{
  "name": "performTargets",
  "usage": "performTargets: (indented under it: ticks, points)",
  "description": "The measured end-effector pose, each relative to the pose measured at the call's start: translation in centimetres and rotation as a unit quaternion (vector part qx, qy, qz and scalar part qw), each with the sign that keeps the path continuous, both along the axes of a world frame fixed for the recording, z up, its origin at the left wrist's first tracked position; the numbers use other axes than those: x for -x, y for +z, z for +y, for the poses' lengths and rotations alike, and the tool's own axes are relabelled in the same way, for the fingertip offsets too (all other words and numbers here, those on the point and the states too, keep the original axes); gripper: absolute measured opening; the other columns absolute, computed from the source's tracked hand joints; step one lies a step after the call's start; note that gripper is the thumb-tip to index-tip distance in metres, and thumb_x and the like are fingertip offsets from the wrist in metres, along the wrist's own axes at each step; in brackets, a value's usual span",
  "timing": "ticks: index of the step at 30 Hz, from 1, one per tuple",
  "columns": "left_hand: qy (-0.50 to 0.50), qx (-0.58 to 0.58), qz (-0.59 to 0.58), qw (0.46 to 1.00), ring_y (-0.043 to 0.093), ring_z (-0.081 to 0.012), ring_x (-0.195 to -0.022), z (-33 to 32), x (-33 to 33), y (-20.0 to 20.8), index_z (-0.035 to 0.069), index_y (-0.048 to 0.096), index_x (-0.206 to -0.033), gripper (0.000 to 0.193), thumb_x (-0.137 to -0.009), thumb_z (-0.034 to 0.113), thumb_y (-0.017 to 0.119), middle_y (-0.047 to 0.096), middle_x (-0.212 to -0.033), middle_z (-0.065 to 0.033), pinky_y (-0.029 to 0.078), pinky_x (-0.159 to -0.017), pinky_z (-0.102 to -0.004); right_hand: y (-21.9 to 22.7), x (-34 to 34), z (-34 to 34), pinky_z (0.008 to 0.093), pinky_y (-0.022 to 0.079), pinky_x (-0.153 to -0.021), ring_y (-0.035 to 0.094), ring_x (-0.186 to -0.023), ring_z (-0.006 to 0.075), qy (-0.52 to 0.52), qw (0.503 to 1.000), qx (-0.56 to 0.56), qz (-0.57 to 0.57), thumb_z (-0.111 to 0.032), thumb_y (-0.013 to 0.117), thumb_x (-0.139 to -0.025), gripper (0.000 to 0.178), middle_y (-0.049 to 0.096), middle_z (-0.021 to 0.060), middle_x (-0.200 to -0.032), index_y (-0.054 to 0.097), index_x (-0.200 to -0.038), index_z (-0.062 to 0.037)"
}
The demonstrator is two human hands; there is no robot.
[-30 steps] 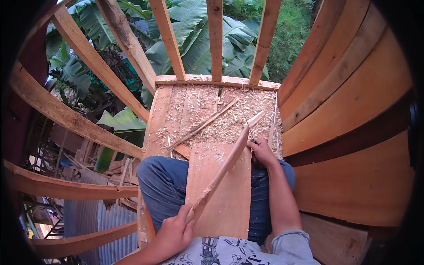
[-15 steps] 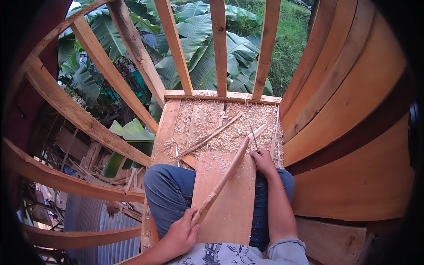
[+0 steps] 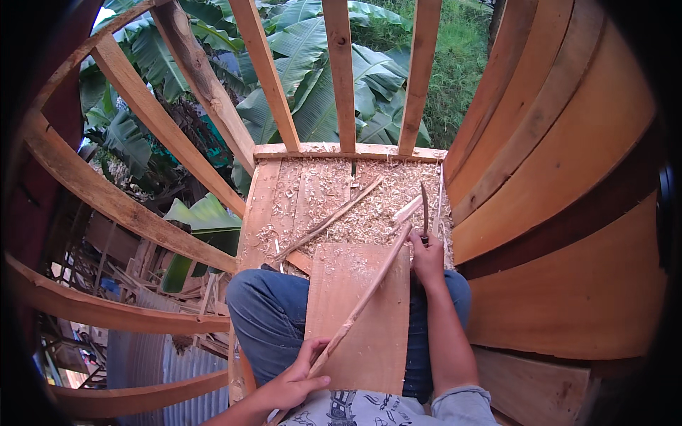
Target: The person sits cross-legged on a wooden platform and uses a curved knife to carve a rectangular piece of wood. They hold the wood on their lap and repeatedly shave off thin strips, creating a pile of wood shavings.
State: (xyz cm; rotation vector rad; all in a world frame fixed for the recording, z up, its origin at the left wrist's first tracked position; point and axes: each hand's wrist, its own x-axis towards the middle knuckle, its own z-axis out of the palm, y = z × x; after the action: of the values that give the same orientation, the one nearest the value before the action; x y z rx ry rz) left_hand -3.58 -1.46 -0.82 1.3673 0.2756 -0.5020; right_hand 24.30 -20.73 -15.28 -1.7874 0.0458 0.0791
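Note:
A long, slim wooden stick point(image 3: 364, 301) slants over a flat board point(image 3: 355, 358) that lies across my lap. My left hand point(image 3: 293, 383) holds the stick near its lower end, thumb on one side and fingers on the other. Past the hand, the stick's near end runs toward my shirt. In my right hand point(image 3: 428, 261), closed round its handle, is a knife with a narrow curved blade point(image 3: 425, 204) pointing away from me. The blade stands just right of the stick's far end, apart from it. Beyond that end lies a pale piece of wood point(image 3: 407, 209).
Wood shavings point(image 3: 334, 202) cover much of the plank floor point(image 3: 257, 213). A thin strip of wood point(image 3: 330, 216) lies diagonally there. Wooden slats point(image 3: 341, 85) fence the front and left, with banana leaves point(image 3: 305, 64) outside. A plank wall point(image 3: 561, 277) closes the right.
The stick has turned and come back toward me, its near end now reaching past my left hand. My left hand's grip looks looser. The knife has swung from leaning left to nearly upright, clear of the wood.

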Motion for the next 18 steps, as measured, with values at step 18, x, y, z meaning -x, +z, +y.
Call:
performTargets:
  ticks: [18]
  points:
    - [0.014, 0.083, -0.031, 0.996, 0.020, -0.0248, -0.145, 1.5, -1.5, -2.7, 0.000, 0.016, -0.147, 0.084, -0.076, 0.001, 0.061, 0.023, -0.153, -0.0176, 0.014, -0.117, -0.0380, 8.0, 12.8, 0.3, 0.0379, 0.043, -0.045, 0.056, -0.049, 0.0318, 0.212, 0.930, 0.271, -0.130, -0.053, 0.070, -0.079, 0.054, 0.053, 0.0119, -0.054, 0.054, -0.062, -0.0041]
